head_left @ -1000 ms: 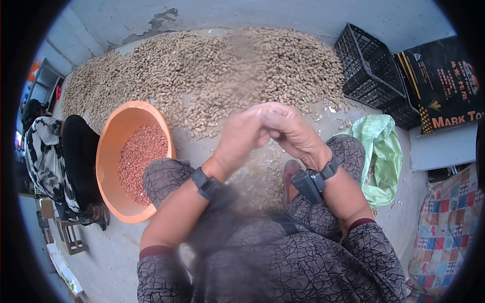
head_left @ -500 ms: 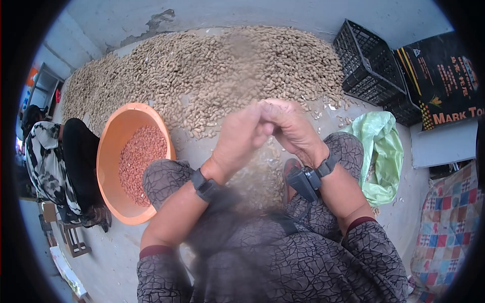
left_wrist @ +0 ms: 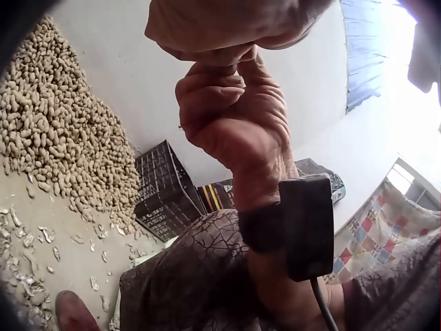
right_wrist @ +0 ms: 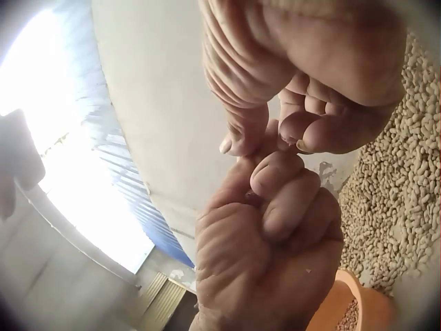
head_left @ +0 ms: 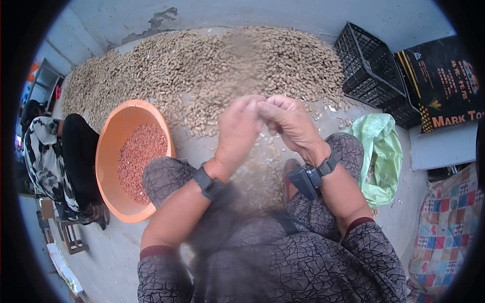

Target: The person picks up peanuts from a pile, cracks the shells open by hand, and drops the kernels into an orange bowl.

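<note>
My left hand (head_left: 235,132) and right hand (head_left: 297,126) meet at their fingertips above my lap, close in front of the heap of unshelled peanuts (head_left: 197,68). In the right wrist view the left hand (right_wrist: 258,258) has its fingers curled in toward the palm, around a small peanut that is almost wholly covered. Thumb and fingertips of the right hand (right_wrist: 303,55) pinch at the same spot. From the left wrist, the right hand (left_wrist: 238,117) also shows with curled fingers. I cannot tell how much of the peanut each hand holds.
An orange basin (head_left: 107,166) with reddish shelled peanuts (head_left: 139,164) stands beside my left knee. By my right knee lies a green sack (head_left: 384,171). Black crates (head_left: 371,76) stand at the wall. Empty shells (left_wrist: 45,234) litter the floor. Another person (head_left: 48,156) sits at far left.
Both hands have risen slightly. Their fingers have shifted from an overlapped, cupped pose to fingertips meeting, with a small gap opening between the palms.
</note>
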The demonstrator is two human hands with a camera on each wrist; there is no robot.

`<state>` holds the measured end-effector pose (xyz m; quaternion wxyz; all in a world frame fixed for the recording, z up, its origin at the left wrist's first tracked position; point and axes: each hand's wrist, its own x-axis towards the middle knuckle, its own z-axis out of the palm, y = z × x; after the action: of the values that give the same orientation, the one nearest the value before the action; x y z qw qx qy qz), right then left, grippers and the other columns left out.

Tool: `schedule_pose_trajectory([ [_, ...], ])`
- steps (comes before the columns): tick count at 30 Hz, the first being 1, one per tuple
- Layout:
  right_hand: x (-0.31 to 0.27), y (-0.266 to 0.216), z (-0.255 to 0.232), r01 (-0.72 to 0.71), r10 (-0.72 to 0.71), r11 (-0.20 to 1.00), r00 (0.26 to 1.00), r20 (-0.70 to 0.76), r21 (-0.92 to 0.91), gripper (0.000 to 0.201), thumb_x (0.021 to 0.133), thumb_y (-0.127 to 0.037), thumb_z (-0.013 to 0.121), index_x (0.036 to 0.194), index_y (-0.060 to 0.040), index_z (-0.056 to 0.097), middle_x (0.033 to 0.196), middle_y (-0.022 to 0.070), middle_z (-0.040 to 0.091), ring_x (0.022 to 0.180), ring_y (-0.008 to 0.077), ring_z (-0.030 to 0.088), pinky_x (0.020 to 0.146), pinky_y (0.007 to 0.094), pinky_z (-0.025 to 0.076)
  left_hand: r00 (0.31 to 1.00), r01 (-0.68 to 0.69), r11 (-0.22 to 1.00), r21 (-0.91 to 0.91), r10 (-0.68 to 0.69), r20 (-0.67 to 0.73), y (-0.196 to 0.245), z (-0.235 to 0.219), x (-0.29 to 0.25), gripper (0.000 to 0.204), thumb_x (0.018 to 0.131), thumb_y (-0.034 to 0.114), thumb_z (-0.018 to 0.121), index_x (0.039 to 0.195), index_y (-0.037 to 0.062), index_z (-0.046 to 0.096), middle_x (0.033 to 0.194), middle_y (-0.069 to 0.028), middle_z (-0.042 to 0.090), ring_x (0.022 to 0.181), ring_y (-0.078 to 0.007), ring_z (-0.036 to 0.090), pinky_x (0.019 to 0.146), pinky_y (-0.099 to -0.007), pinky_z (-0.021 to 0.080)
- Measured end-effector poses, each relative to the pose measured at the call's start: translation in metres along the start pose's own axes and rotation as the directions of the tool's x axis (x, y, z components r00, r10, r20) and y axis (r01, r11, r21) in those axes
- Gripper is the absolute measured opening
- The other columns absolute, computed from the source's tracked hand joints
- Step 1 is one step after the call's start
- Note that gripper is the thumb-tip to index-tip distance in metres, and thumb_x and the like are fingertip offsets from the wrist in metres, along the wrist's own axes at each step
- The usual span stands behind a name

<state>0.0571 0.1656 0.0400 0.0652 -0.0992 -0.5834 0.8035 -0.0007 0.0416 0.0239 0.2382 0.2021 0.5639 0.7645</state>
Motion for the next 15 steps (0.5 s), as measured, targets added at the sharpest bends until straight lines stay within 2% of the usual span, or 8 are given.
schedule_pose_trajectory([
  [3,0.001,0.007,-0.002,0.018,-0.019,0.999,1.000,0.010,0.043,0.020,0.082,-0.019,0.064,0.077,-0.0002,0.059,0.067,0.0058,0.062,0.051,0.0054,0.049,0.044,0.0166,0.035,0.997,-0.070,0.997,0.023,0.070,0.031,-0.005,0.004,-0.002,0.020,0.095,0.014,0.039,0.101,0.0023,0.054,0.066,0.0045,0.047,0.055,-0.0005,0.038,0.047,-0.0156,0.031],
  [7,-0.003,0.012,0.005,0.069,-0.067,0.997,0.996,-0.061,0.023,0.017,0.082,-0.016,0.063,0.076,-0.0004,0.058,0.066,0.0051,0.060,0.054,0.0060,0.053,0.045,0.0166,0.037,0.995,-0.081,0.995,0.049,0.084,-0.045,-0.008,0.006,-0.001,0.019,0.095,0.013,0.038,0.097,0.0025,0.054,0.068,0.0039,0.047,0.055,-0.0009,0.039,0.046,-0.0155,0.031],
  [9,-0.004,0.015,0.006,0.042,-0.035,0.996,0.996,-0.083,0.080,0.013,0.084,-0.016,0.062,0.081,-0.0032,0.060,0.066,-0.0002,0.056,0.054,0.0030,0.044,0.048,0.0160,0.035,0.992,0.058,0.998,-0.002,-0.058,-0.109,-0.006,0.003,0.003,0.018,0.094,0.012,0.038,0.097,0.0024,0.053,0.070,0.0024,0.048,0.055,-0.0016,0.041,0.045,-0.0158,0.032],
  [10,-0.005,0.014,0.006,0.041,-0.034,0.996,0.996,-0.084,0.080,0.013,0.084,-0.016,0.062,0.081,-0.0032,0.060,0.066,-0.0002,0.056,0.054,0.0030,0.044,0.048,0.0160,0.035,0.992,0.059,0.998,-0.002,-0.059,-0.109,-0.009,-0.001,0.005,0.018,0.094,0.012,0.038,0.097,0.0024,0.053,0.070,0.0024,0.048,0.055,-0.0016,0.041,0.045,-0.0158,0.032],
  [12,-0.005,0.012,0.008,0.092,-0.083,0.992,0.991,-0.105,0.085,0.014,0.083,-0.012,0.061,0.077,0.0000,0.057,0.064,0.0038,0.058,0.055,0.0068,0.055,0.046,0.0176,0.038,0.969,-0.239,0.853,0.463,0.238,0.061,-0.012,-0.006,0.010,0.018,0.095,0.015,0.039,0.094,0.0026,0.051,0.072,0.0003,0.050,0.054,-0.0029,0.042,0.043,-0.0162,0.032],
  [13,-0.005,0.014,0.007,0.091,-0.082,0.992,0.991,-0.104,0.085,0.014,0.083,-0.012,0.061,0.077,0.0000,0.057,0.064,0.0038,0.058,0.055,0.0068,0.055,0.046,0.0176,0.038,0.969,-0.238,0.854,0.463,0.238,0.060,-0.009,-0.004,0.009,0.018,0.095,0.015,0.039,0.094,0.0026,0.051,0.072,0.0003,0.050,0.054,-0.0029,0.042,0.043,-0.0162,0.032],
  [14,-0.004,0.017,0.005,0.106,-0.098,0.992,0.988,-0.124,0.064,0.013,0.083,-0.011,0.060,0.077,0.0003,0.057,0.065,0.0046,0.059,0.055,0.0069,0.055,0.046,0.0178,0.039,1.000,-0.029,0.990,0.137,0.031,-0.008,-0.005,-0.002,0.007,0.018,0.095,0.017,0.040,0.091,0.0033,0.050,0.071,-0.0004,0.050,0.053,-0.0034,0.042,0.042,-0.0163,0.032],
  [15,-0.003,0.018,0.004,0.121,-0.114,0.992,0.983,-0.143,0.043,0.013,0.084,-0.011,0.059,0.078,0.0007,0.057,0.067,0.0053,0.060,0.055,0.0069,0.055,0.047,0.0180,0.039,0.982,0.185,0.959,-0.213,-0.189,0.001,0.000,0.000,0.005,0.019,0.095,0.020,0.041,0.088,0.0041,0.049,0.070,-0.0010,0.050,0.052,-0.0039,0.041,0.042,-0.0164,0.031],
])
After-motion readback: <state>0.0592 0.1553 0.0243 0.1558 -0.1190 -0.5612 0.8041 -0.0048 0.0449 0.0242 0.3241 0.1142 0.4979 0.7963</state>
